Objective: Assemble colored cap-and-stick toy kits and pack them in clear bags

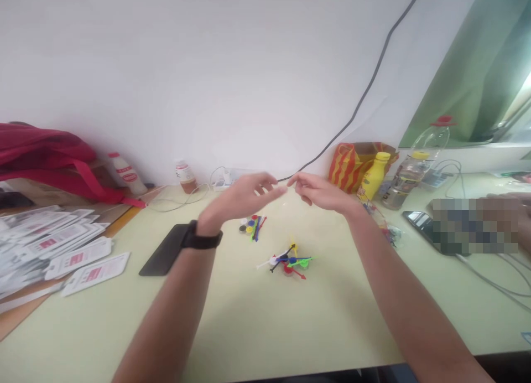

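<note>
My left hand [248, 196], with a black band [202, 238] on its wrist, is raised over the back of the table. Its fingers are loosely bent and apart, with nothing visible in them. Opposite it hovers my right hand [320, 192], index finger stretched out and the others partly curled, also without a visible object. The fingertips of both hands nearly meet. Below them on the table lies a cluster of coloured arrow spinners [291, 259] on small round bases. Behind it sits a small group of coloured round pieces and arrows [252, 227], close under my left hand.
A dark phone [164, 251] lies left, beside many card badges [78, 258] and a red bag [45, 150]. Bottles [186, 177] stand along the wall. Right are a yellow bottle [374, 175], a striped bag [344, 167] and another person's hand [498, 222] near a phone.
</note>
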Available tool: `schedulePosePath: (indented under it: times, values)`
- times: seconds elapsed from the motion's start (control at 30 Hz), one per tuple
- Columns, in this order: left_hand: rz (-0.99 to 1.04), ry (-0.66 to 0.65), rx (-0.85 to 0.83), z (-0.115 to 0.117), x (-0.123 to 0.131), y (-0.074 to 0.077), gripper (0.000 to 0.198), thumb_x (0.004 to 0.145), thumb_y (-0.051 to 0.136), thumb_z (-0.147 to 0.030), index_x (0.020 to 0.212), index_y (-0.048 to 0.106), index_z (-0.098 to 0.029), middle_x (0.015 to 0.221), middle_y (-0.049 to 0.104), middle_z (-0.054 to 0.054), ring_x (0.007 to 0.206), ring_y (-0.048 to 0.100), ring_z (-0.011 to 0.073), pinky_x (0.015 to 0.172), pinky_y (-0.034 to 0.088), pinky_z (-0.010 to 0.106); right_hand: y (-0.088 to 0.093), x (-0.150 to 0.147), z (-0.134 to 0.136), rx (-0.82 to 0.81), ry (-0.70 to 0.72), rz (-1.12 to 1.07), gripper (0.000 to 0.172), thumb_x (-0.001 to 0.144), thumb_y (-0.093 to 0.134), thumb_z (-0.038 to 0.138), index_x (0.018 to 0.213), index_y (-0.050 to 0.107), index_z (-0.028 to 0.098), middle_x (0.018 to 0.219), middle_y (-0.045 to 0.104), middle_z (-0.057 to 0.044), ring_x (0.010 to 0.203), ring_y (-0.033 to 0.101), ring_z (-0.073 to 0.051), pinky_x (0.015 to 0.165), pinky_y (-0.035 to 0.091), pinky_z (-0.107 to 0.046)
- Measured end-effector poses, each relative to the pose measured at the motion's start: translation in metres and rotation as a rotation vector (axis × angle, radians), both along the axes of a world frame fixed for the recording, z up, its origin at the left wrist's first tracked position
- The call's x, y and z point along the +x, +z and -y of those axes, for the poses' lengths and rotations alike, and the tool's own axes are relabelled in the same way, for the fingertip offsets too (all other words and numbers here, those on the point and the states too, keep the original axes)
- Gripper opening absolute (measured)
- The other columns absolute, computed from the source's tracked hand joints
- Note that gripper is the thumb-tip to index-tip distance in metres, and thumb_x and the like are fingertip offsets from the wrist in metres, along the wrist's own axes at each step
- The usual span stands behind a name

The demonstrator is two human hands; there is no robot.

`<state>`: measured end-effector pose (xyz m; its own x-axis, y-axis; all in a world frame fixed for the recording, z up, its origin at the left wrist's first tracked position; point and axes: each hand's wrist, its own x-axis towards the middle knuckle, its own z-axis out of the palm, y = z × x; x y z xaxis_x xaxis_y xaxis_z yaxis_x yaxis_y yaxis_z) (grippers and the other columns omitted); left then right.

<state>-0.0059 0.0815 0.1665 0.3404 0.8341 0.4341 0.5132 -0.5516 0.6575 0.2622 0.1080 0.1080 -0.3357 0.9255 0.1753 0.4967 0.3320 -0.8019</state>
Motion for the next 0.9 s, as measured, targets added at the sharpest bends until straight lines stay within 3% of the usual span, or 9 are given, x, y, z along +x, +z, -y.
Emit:
schedulePosePath:
  times: [0.13,0.27,0.4,0.5,0.6,0.73,0.9]
  values:
    - [-0.242,-0.218,-0.15,-0.023,0.019,-0.038,0.044,0.081,0.078,-0.058,0.101,0.077,-0.019,0.095,0.077,0.005,0.086,0.071,0.0222,0.069,0.052,0.028,0.005,-0.01,0.008,0.014,0.06,0.023,0.024,0.097,0.047,0.027,0.116,0.06,0.027,0.075,0.052,0.003,0.064,0.051,-0.013,0.058,0.041,-0.024]
    - [-0.225,-0.393,-0.358,-0.042,0.018,-0.061,0.038,0.087,0.072,-0.055,0.089,0.078,-0.018,0.085,0.078,0.006,0.077,0.07,0.0199,0.064,0.051,0.027,0.002,-0.012,0.008,-0.013,0.082,-0.009,0.027,0.101,0.049,0.042,0.123,0.058,0.027,0.082,0.059,0.001,0.07,0.057,-0.014,0.063,0.046,-0.024]
    - [-0.074,-0.335,-0.41,-0.054,0.0,-0.067,0.038,0.086,0.073,-0.055,0.09,0.076,-0.018,0.087,0.077,0.009,0.079,0.072,0.0206,0.068,0.053,0.029,-0.005,0.001,0.0,-0.144,0.186,-0.009,0.059,0.084,0.078,0.047,0.135,0.055,0.027,0.095,0.07,-0.002,0.081,0.067,-0.017,0.071,0.051,-0.027]
    - [0.123,-0.211,-0.363,-0.06,-0.004,-0.073,0.043,0.087,0.071,-0.059,0.094,0.074,-0.017,0.092,0.076,0.009,0.081,0.071,0.019,0.074,0.054,0.03,-0.012,0.011,-0.011,-0.228,0.296,-0.047,0.045,0.079,0.083,0.046,0.114,0.069,0.02,0.085,0.071,-0.003,0.079,0.068,-0.018,0.076,0.055,-0.03]
    - [0.337,-0.152,-0.419,-0.063,0.007,-0.085,0.053,0.088,0.067,-0.066,0.111,0.071,-0.018,0.112,0.074,0.012,0.09,0.072,0.0205,0.08,0.056,0.032,-0.019,0.015,-0.022,-0.224,0.258,-0.185,0.041,0.076,0.086,0.047,0.1,0.072,0.017,0.088,0.074,-0.006,0.08,0.07,-0.018,0.08,0.057,-0.034]
    - [0.315,-0.252,-0.513,-0.064,0.024,-0.101,0.051,0.084,0.074,-0.062,0.105,0.074,-0.016,0.116,0.074,0.014,0.097,0.073,0.0233,0.086,0.056,0.034,-0.029,0.013,-0.03,-0.209,0.169,-0.276,0.044,0.069,0.091,0.042,0.099,0.072,0.016,0.09,0.075,-0.007,0.083,0.071,-0.019,0.081,0.059,-0.035]
    - [0.358,-0.234,-0.529,-0.073,0.019,-0.111,0.042,0.083,0.079,-0.054,0.094,0.073,-0.014,0.103,0.076,0.012,0.093,0.074,0.0208,0.088,0.057,0.034,-0.038,0.016,-0.033,-0.296,0.236,-0.223,0.043,0.067,0.093,0.042,0.091,0.067,0.017,0.089,0.074,-0.006,0.085,0.071,-0.02,0.082,0.059,-0.036]
